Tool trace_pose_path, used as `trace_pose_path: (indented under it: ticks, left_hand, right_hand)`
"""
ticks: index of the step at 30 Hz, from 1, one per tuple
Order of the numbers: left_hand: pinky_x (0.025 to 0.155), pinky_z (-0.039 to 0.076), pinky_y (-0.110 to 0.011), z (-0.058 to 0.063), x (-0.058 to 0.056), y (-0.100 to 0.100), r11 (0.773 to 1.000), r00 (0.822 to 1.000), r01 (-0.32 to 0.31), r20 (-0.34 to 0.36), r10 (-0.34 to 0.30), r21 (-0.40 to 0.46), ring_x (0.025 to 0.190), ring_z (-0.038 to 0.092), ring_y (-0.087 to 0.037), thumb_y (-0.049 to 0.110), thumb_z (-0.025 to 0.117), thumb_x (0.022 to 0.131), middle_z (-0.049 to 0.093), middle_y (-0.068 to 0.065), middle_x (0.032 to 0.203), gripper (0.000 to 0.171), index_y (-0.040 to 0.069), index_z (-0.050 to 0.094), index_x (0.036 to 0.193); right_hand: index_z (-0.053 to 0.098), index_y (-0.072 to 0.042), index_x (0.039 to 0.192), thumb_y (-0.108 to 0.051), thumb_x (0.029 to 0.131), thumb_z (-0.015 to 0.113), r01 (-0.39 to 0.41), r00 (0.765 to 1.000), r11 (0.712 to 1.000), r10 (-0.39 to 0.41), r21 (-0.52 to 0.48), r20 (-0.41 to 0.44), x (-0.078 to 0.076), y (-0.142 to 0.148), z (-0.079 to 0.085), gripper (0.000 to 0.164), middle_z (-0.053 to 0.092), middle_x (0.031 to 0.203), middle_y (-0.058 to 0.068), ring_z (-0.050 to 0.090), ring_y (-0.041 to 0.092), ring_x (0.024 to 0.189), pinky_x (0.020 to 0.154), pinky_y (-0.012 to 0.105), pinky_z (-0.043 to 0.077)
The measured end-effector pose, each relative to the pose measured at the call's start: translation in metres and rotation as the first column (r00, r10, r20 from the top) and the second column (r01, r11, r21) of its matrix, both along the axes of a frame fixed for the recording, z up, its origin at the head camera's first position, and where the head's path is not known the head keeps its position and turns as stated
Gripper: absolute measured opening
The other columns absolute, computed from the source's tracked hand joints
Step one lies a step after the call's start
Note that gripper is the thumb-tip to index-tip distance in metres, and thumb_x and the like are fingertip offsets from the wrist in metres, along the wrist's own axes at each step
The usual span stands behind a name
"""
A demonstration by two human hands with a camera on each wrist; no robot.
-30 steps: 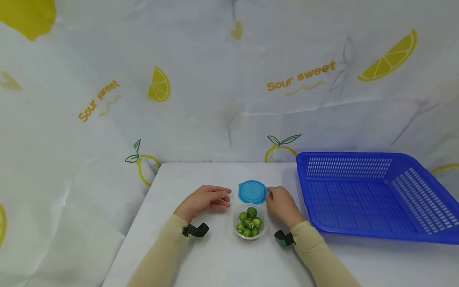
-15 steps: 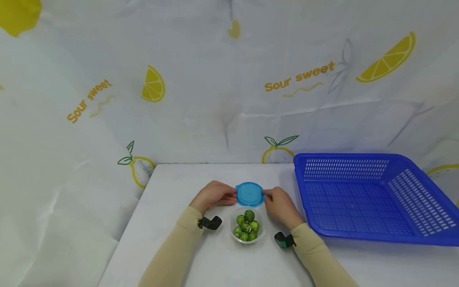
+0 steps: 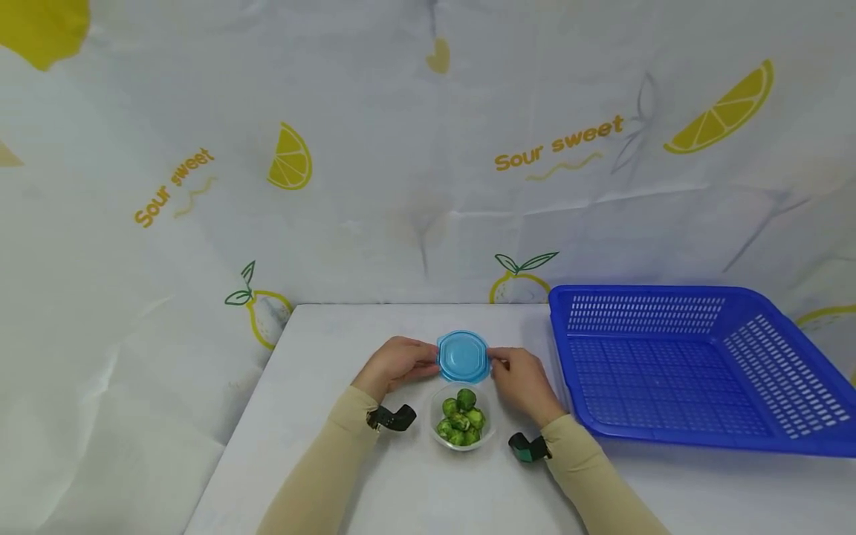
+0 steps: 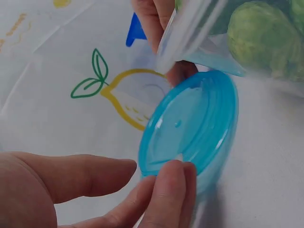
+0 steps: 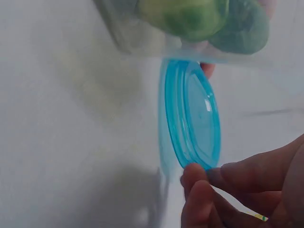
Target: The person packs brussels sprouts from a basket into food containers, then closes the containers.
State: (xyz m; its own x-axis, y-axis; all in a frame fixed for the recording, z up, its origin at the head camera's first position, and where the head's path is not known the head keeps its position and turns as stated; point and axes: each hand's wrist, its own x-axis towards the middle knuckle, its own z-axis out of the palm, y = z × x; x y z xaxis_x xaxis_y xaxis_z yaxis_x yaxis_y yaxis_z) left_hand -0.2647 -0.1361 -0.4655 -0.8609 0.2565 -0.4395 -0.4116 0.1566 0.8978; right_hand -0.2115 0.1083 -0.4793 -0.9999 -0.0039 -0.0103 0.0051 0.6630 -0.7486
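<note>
A translucent blue round lid (image 3: 463,357) is held between both hands, tilted up off the white table. At its left edge, my left hand (image 3: 393,365) pinches the rim between thumb and fingertips. My right hand (image 3: 527,383) grips the opposite edge, thumb against fingers, as the right wrist view shows on the lid (image 5: 202,118). Just nearer than the lid stands a clear plastic container (image 3: 435,432), uncovered and holding several green Brussels sprouts (image 3: 460,420). Neither hand touches the container.
A large blue plastic basket (image 3: 669,438) with slotted sides stands right of the right hand. The white table (image 3: 321,386) ends at the back against a lemon-print cloth (image 3: 374,223). Each wrist wears a small black camera.
My left hand has moved right from beside the lid to its left edge and taken hold. The lid, flat before, now tilts with its far edge raised. The right hand stays at its edge.
</note>
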Motion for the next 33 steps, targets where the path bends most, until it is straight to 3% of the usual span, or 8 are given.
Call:
trace_pose_path:
  ticks: [7,11,16,23,27,33]
  left_hand:
    - [0.097,0.066,-0.033,0.023,0.012,-0.004,0.998,0.990,-0.055,-0.126,0.059,0.034,0.096,0.078,-0.015,0.003,0.069,0.103,0.073,-0.020,0.124,0.025,-0.003,0.075,0.126]
    - [0.095,0.067,-0.030,0.039,0.022,-0.006,0.997,0.980,-0.040,-0.191,0.051,0.059,0.099,0.078,-0.015,0.003,0.072,0.102,0.073,-0.017,0.123,0.022,-0.002,0.075,0.123]
    - [0.096,0.066,-0.030,0.047,0.037,-0.013,0.997,0.974,-0.015,-0.222,0.031,0.076,0.100,0.078,-0.015,0.003,0.073,0.100,0.075,-0.015,0.118,0.019,-0.002,0.075,0.119]
    - [0.098,0.066,-0.031,0.047,0.054,-0.022,0.993,0.973,0.026,-0.232,0.003,0.118,0.101,0.078,-0.016,0.003,0.071,0.101,0.075,-0.013,0.112,0.019,-0.005,0.072,0.118]
    - [0.100,0.065,-0.033,0.047,0.062,-0.025,0.992,0.974,0.028,-0.229,0.001,0.123,0.103,0.078,-0.016,0.004,0.071,0.101,0.077,-0.013,0.115,0.023,-0.006,0.072,0.122]
    - [0.100,0.066,-0.034,0.046,0.069,-0.027,0.997,0.966,0.037,-0.259,-0.018,0.069,0.102,0.077,-0.014,0.006,0.075,0.100,0.078,-0.015,0.119,0.030,-0.007,0.071,0.126]
  right_hand:
    - [0.073,-0.005,0.134,-0.007,0.107,0.060,0.054,0.992,0.984,-0.072,-0.167,-0.103,0.014,-0.002,0.024,0.030,0.079,0.115,0.016,0.077,0.022,0.092,0.074,0.029,0.064]
    - [0.071,-0.003,0.130,-0.009,0.110,0.062,0.021,0.989,0.941,-0.069,-0.338,-0.128,0.024,0.003,0.044,0.023,0.076,0.117,0.020,0.078,0.025,0.095,0.082,0.023,0.067]
    - [0.068,0.001,0.123,-0.017,0.112,0.061,0.005,0.998,0.884,-0.032,-0.467,-0.051,0.041,0.009,0.060,0.022,0.074,0.116,0.023,0.078,0.021,0.097,0.088,0.026,0.067]
    - [0.069,0.003,0.116,-0.023,0.113,0.061,-0.014,1.000,0.853,0.011,-0.522,-0.009,0.055,0.010,0.064,0.028,0.074,0.110,0.020,0.077,0.019,0.096,0.087,0.028,0.068]
    - [0.070,0.004,0.115,-0.019,0.107,0.071,-0.041,0.999,0.850,0.050,-0.526,0.002,0.056,0.011,0.065,0.025,0.076,0.105,0.017,0.078,0.019,0.092,0.085,0.029,0.069]
    - [0.070,0.000,0.121,-0.015,0.099,0.079,-0.073,0.993,0.885,0.108,-0.461,0.051,0.060,0.012,0.065,0.028,0.076,0.110,0.016,0.079,0.018,0.091,0.087,0.032,0.068]
